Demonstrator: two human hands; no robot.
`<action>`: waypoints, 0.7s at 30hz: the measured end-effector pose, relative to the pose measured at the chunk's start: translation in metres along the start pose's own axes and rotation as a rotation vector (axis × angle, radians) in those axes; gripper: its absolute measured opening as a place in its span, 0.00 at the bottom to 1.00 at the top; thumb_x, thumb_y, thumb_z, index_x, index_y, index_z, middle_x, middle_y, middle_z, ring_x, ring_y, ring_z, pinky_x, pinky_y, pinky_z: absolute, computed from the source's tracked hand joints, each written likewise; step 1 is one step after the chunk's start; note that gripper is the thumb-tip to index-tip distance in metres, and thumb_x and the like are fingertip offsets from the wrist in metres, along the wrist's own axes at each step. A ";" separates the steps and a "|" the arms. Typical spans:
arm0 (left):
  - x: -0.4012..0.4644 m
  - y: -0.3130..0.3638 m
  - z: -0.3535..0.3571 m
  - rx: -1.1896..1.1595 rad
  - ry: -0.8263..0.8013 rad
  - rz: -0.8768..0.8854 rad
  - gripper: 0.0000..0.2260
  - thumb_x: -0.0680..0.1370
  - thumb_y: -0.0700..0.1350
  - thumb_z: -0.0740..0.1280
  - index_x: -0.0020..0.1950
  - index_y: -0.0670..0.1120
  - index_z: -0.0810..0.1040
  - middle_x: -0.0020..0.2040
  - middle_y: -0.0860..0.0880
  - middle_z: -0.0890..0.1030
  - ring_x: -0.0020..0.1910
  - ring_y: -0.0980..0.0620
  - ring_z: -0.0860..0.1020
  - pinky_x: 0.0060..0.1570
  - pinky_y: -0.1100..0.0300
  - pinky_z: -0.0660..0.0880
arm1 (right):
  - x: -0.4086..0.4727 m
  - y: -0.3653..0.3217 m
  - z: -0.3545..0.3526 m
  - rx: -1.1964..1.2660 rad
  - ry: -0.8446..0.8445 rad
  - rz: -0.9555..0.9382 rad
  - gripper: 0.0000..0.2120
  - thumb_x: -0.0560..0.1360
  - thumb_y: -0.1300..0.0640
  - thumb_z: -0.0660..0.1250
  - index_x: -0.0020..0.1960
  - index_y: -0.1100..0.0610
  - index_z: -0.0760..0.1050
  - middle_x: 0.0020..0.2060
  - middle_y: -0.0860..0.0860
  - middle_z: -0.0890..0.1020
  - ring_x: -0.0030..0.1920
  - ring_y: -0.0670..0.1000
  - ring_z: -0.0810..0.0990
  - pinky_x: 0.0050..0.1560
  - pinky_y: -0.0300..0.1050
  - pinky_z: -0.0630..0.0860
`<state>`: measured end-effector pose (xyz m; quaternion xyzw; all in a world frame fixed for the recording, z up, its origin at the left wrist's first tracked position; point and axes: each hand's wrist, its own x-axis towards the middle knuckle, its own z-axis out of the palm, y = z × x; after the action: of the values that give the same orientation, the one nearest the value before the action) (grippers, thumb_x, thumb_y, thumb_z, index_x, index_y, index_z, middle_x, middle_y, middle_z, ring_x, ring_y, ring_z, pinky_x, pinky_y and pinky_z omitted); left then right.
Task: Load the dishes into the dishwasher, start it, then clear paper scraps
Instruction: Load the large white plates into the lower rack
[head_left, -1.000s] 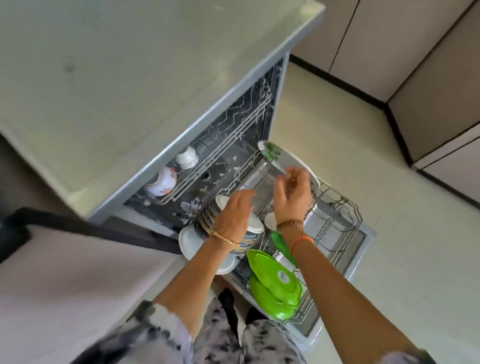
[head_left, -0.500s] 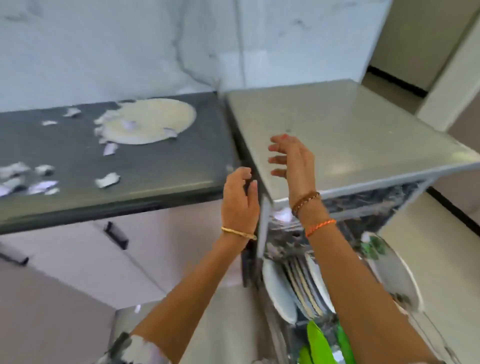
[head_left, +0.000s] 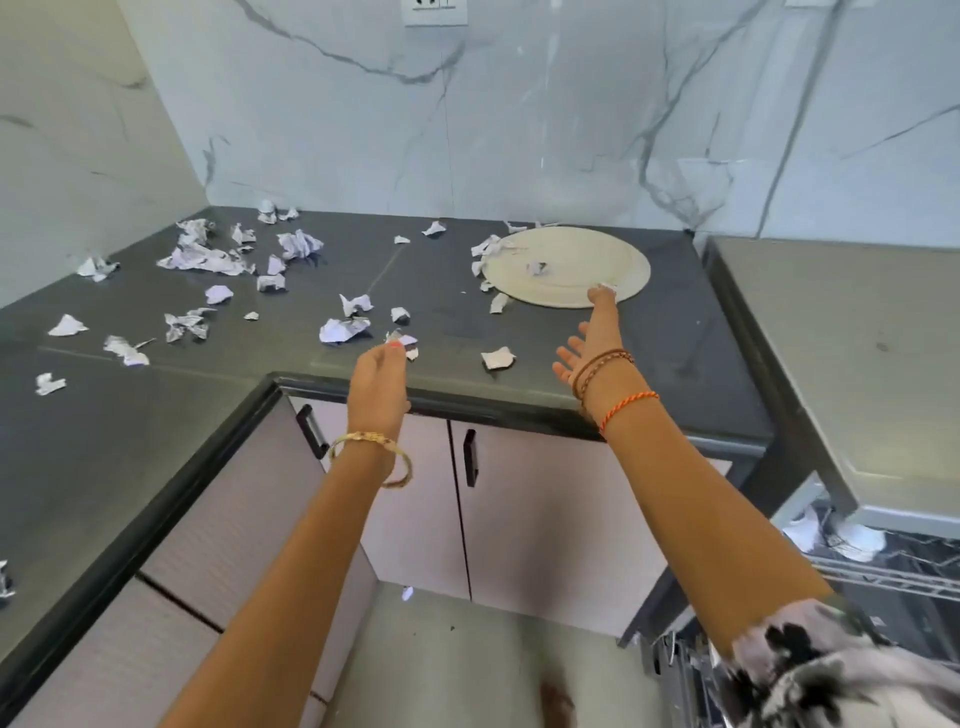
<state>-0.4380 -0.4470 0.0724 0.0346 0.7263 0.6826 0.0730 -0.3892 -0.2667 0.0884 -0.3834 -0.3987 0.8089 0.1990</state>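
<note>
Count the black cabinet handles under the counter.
2. One black handle is on the angled cabinet door just left of the left hand. The other handle is on the door between the two forearms. More may be hidden behind the arms.

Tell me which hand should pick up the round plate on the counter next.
Right. The right hand is stretched out open with its fingers already at the near rim of the plate. The left hand hangs further back at the counter edge, well left of the plate.
</note>
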 end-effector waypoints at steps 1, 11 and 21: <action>0.011 -0.002 0.000 -0.021 -0.012 -0.027 0.10 0.81 0.51 0.55 0.56 0.48 0.71 0.46 0.53 0.73 0.49 0.52 0.71 0.48 0.56 0.71 | 0.012 -0.004 0.004 0.050 0.007 0.020 0.31 0.75 0.43 0.59 0.73 0.56 0.58 0.71 0.54 0.64 0.67 0.54 0.67 0.57 0.50 0.67; 0.157 0.003 0.117 -0.100 -0.025 -0.120 0.12 0.80 0.51 0.58 0.55 0.44 0.73 0.51 0.49 0.75 0.48 0.51 0.73 0.39 0.60 0.73 | 0.177 -0.083 -0.012 0.143 0.422 -0.276 0.08 0.73 0.59 0.61 0.50 0.61 0.69 0.49 0.56 0.74 0.47 0.57 0.74 0.42 0.51 0.76; 0.279 -0.013 0.217 0.284 -0.073 -0.186 0.18 0.80 0.49 0.56 0.61 0.37 0.74 0.59 0.39 0.75 0.59 0.40 0.73 0.59 0.54 0.69 | 0.287 -0.107 -0.022 -0.700 0.526 -0.209 0.28 0.75 0.48 0.63 0.68 0.63 0.63 0.67 0.61 0.67 0.67 0.63 0.62 0.65 0.54 0.60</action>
<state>-0.6797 -0.1918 0.0310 0.0021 0.8124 0.5618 0.1564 -0.5505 -0.0114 0.0331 -0.5781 -0.6207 0.4758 0.2327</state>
